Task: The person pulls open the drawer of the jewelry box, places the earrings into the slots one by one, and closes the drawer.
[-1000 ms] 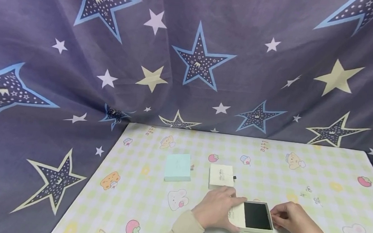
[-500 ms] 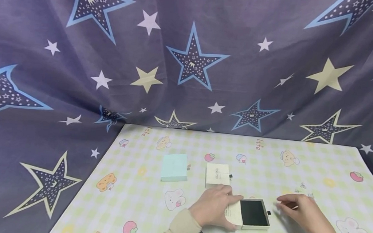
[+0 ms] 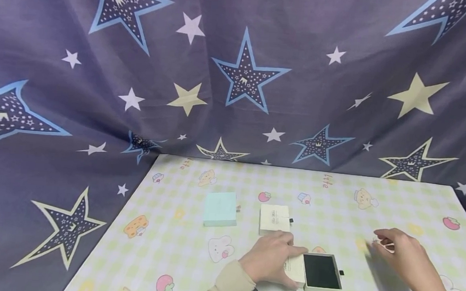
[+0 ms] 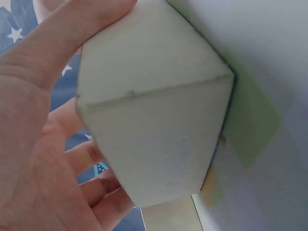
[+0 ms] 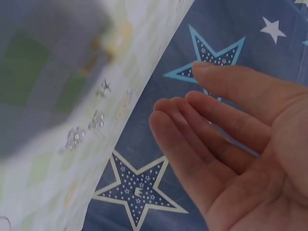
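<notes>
Lying flat in the lower centre of the head view, the box [image 3: 314,271] is running its long axis left to right, tray sliding out rightward. The left hand [image 3: 270,259] is gripping its sleeve. The right hand [image 3: 406,259] is hovering open, holding nothing.

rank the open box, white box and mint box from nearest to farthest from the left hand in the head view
From the left hand:
1. Open box, gripped at its left end, right of the hand.
2. White box, just beyond the fingers, toward the back.
3. Mint box, farther back and to the left.
</notes>
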Demonstrator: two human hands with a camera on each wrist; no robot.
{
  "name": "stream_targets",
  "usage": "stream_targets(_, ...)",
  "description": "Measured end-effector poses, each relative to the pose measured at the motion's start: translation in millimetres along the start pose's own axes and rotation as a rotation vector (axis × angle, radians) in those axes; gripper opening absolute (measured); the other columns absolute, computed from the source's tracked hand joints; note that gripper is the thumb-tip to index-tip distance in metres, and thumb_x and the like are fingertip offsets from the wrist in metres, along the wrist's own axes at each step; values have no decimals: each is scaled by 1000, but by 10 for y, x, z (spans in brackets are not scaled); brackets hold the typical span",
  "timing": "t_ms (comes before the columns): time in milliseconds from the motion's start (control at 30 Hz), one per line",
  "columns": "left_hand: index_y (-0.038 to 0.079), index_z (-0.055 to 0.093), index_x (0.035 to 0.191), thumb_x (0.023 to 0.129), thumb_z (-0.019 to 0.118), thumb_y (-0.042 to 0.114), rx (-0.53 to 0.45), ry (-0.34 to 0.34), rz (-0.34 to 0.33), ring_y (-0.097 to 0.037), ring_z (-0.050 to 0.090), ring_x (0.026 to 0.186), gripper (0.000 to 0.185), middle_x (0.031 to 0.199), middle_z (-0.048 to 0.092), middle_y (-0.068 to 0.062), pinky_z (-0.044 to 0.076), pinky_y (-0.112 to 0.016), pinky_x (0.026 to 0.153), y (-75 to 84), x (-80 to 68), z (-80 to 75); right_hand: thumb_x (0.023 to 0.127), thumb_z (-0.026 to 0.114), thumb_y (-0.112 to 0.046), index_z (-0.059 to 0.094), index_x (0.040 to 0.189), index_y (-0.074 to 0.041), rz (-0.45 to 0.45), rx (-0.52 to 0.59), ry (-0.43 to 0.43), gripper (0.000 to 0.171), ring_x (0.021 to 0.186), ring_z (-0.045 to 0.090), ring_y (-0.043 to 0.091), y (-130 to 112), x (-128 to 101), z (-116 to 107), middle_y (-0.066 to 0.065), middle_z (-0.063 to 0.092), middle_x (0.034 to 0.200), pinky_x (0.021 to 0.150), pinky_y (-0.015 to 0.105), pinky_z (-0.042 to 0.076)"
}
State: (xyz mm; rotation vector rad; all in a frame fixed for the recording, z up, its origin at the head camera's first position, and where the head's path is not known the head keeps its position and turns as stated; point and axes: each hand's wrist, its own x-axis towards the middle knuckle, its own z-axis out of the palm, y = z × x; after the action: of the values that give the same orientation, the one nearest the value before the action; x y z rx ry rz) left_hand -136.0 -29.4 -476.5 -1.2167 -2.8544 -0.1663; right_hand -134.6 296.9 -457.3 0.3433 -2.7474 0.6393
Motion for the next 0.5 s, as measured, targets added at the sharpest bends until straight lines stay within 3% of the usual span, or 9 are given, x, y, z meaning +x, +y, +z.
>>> stream_targets(333, 34, 56, 139, 63, 79, 70, -5, -3, -6, -1, 47, 93, 87, 102, 54, 15, 42, -13, 82, 31, -6, 9, 75, 77, 3, 69, 99, 10, 26, 10, -7, 26, 71, 68, 35, 210, 76, -17, 25, 69, 88, 64, 51, 56)
stream_targets(500, 26, 54, 142, 64, 75, 76, 0, 28, 12, -5, 52, 109, 95, 118, 58, 11, 43, -20, 101, 67, -14, 39, 77, 76, 1, 68, 100, 13, 51, -4, -57, 26, 76, 67, 40, 309, 151, 6, 29, 67, 90, 68, 56, 55)
